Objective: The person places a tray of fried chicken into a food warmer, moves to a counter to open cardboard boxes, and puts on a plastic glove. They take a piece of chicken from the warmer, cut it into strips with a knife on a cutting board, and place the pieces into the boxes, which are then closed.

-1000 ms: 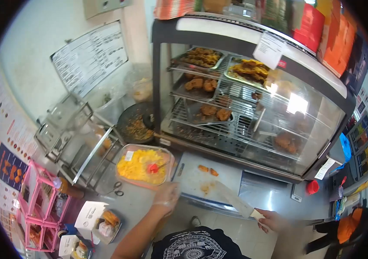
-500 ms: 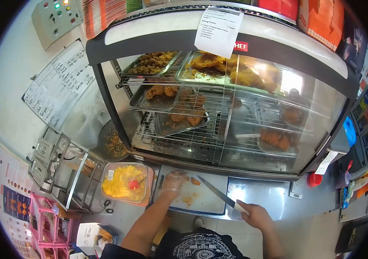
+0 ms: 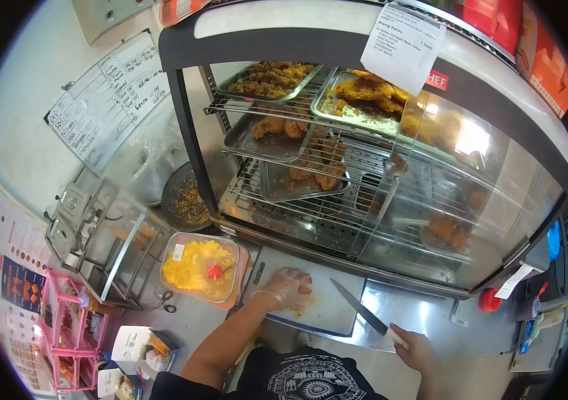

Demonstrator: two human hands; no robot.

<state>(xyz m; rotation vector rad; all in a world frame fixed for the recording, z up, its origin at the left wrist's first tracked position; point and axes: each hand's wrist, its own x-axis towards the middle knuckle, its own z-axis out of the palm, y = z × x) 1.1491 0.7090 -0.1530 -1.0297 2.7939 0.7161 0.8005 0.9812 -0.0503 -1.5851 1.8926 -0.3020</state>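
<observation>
My left hand [image 3: 285,285], in a clear plastic glove, is over the white cutting board [image 3: 334,312]. Its fingers curl around small pieces of fried chicken [image 3: 305,289], partly hidden beneath them. Crumbs lie on the board just below the fingers. In my right hand [image 3: 414,347] is the pale handle of a long kitchen knife [image 3: 362,310]. The blade points up and left over the right part of the board, apart from the chicken.
Behind the board stands a glass warming cabinet [image 3: 284,233] with trays of fried food. On the left are a clear tub [image 3: 200,270] of yellow food, scissors [image 3: 164,301], a wok [image 3: 187,200] and a metal rack. Open food boxes [image 3: 134,347] sit at lower left.
The view has shifted and turned. My left hand has moved right across the board onto the chicken that lay beside it. The knife stays in my right hand.
</observation>
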